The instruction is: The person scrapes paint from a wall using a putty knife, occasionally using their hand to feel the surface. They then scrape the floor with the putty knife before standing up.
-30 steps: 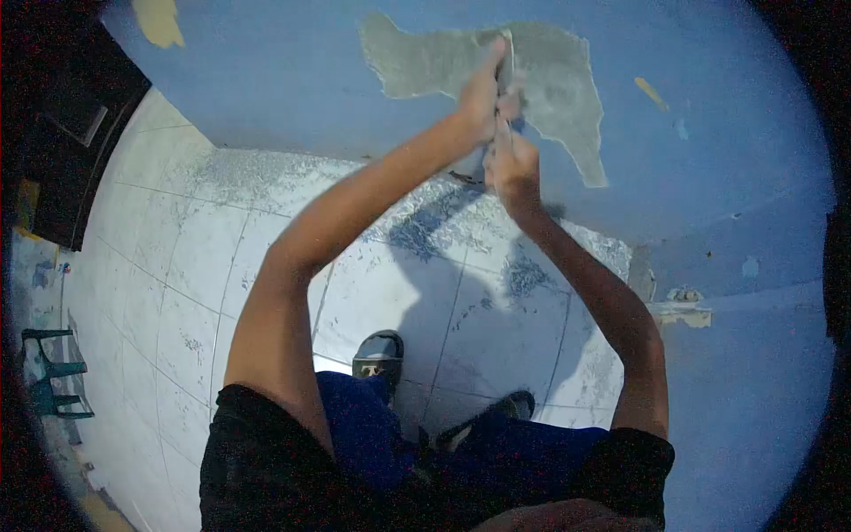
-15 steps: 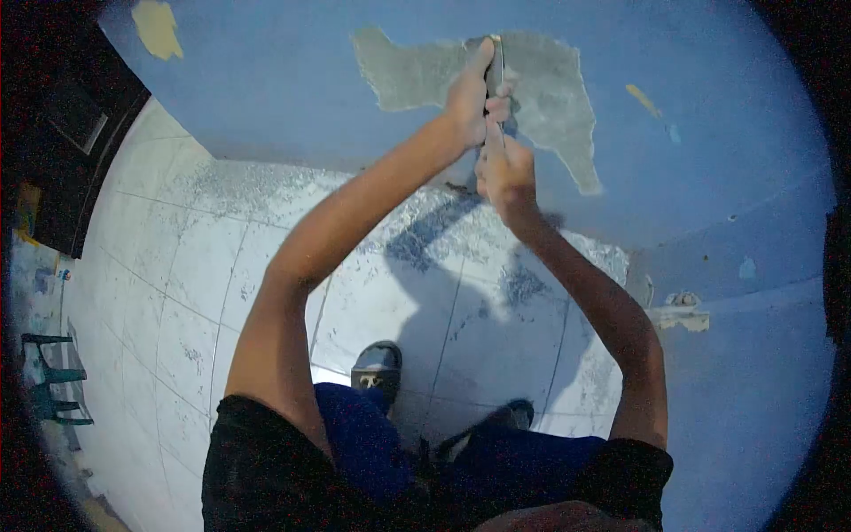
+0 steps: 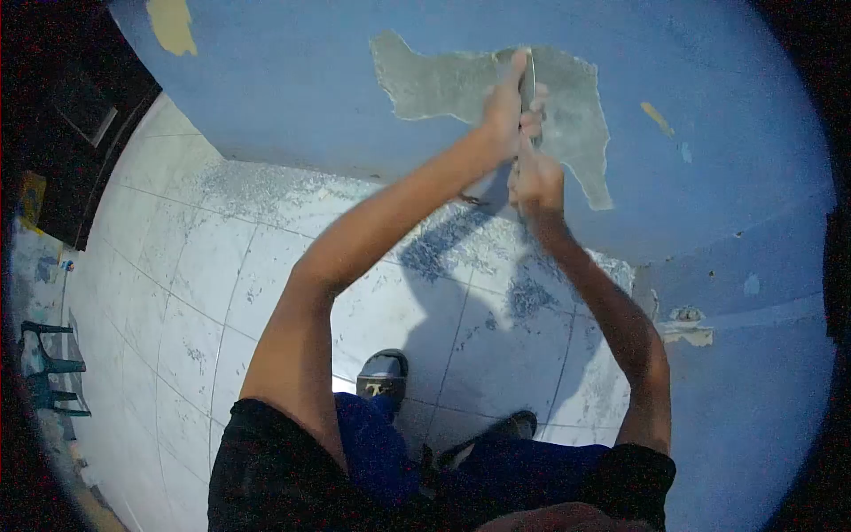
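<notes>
Both of my hands grip a scraper with a flat metal blade (image 3: 529,84), held against the blue wall (image 3: 301,97). My left hand (image 3: 507,111) is closed round the upper part, its thumb stretched along the blade. Just below, my right hand (image 3: 539,188) is closed round the lower end, most of which the fingers hide. The blade lies over a bare grey patch (image 3: 572,106) with ragged edges, where the blue paint is gone.
Paint flakes (image 3: 532,293) litter the white tiled floor (image 3: 266,284) along the wall's foot. A green plastic chair (image 3: 55,368) is at far left, below a dark piece of furniture (image 3: 80,115). A wall fixture (image 3: 687,315) sits at right.
My hands and the scraper have shifted slightly right across the grey patch. The whole view has also moved a little. Both hands keep their grip.
</notes>
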